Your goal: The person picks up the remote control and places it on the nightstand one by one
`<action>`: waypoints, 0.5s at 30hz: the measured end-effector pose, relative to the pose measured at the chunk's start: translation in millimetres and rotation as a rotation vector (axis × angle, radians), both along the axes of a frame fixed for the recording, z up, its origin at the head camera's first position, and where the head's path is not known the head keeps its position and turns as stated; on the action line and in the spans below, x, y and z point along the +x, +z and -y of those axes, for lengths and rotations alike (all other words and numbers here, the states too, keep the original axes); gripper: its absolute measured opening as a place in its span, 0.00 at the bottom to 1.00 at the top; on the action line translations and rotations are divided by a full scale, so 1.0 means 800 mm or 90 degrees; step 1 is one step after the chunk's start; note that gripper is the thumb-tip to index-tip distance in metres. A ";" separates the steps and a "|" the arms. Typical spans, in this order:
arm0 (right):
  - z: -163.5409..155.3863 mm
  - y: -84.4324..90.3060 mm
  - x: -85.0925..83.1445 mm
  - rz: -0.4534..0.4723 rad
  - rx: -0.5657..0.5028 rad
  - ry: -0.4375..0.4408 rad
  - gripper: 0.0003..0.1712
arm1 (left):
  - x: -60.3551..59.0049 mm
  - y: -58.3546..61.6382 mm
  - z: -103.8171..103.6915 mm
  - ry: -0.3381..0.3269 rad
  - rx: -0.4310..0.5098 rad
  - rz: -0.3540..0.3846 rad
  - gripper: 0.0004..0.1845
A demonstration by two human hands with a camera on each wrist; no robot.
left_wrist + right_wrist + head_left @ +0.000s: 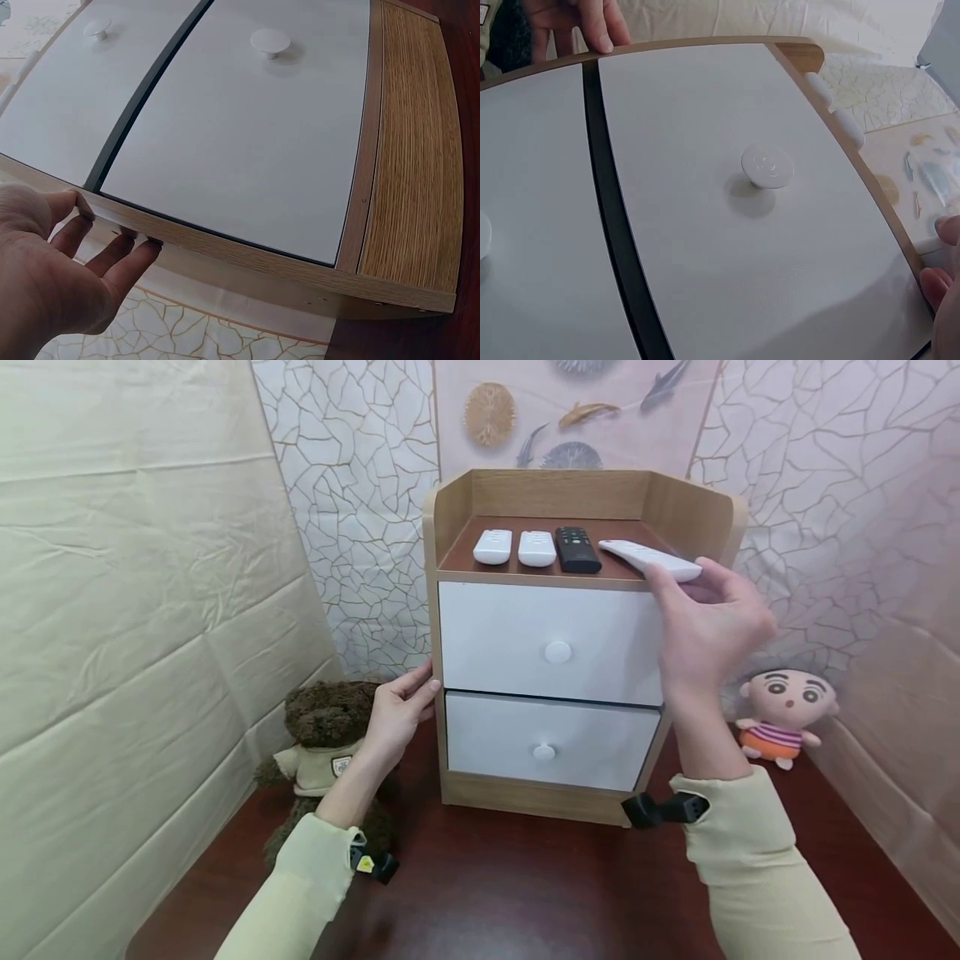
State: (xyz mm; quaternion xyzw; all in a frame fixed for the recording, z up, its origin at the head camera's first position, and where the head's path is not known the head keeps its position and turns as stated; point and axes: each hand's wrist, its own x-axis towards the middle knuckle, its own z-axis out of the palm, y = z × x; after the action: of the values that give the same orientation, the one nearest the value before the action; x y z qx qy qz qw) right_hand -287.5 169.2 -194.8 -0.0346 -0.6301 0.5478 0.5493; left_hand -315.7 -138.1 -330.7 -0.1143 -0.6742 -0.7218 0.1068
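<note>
teddy bear (324,727) sat on the bench (525,877) at far left. left hand (397,710) lay with straight fingers against the left side of the small cabinet (551,647), steadying it, its grip curled round nothing. on the cabinet top lay two white remotes (514,547) and a black remote (577,549) in a row. right hand (701,618) pinched a long white remote (651,560) at its near end, just over the top's right front edge. judged risk: held only by its end, it could tip and fall to the bench. a doll (783,706) lay at far right.
</note>
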 end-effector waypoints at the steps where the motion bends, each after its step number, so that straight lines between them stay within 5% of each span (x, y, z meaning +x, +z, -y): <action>1: 0.000 0.000 -0.001 0.001 0.003 -0.001 0.27 | 0.000 0.000 0.000 0.001 -0.001 0.001 0.26; 15: 0.002 0.001 0.009 0.021 0.047 0.014 0.23 | 0.002 0.001 0.001 -0.004 0.001 0.000 0.26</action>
State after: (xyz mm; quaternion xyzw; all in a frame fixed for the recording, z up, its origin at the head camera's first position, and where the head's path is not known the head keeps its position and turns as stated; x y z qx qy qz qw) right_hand -280.1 167.7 -194.0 -0.0164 -0.6590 0.5299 0.5335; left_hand -314.5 -138.9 -330.2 -0.1161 -0.6736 -0.7224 0.1045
